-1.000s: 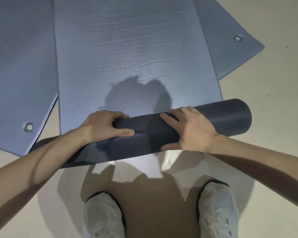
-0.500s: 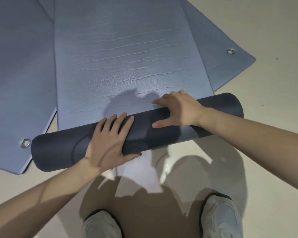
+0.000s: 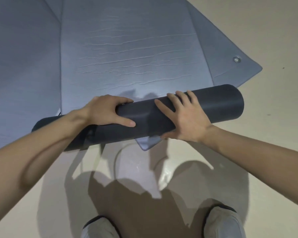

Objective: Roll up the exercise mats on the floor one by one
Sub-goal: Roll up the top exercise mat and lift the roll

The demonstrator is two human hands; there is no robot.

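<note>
Head camera looks down on the dark roll (image 3: 213, 103) lying across mid-frame, its right end tipped toward 2 o'clock, at the near end of the middle mat (image 3: 127, 48), which stretches flat toward 12 o'clock. The left hand (image 3: 108, 111) grips the roll, fingers curled over its far side and thumb along the near side. The right hand (image 3: 184, 121) presses on it toward 3 o'clock, fingers straight and spread. Another mat (image 3: 24, 66) lies at 10 o'clock and a third mat (image 3: 227, 66), with a metal eyelet (image 3: 237, 59), at 2 o'clock. Pale shoes (image 3: 100, 227) stand at 6 o'clock on the beige floor (image 3: 273, 31).
</note>
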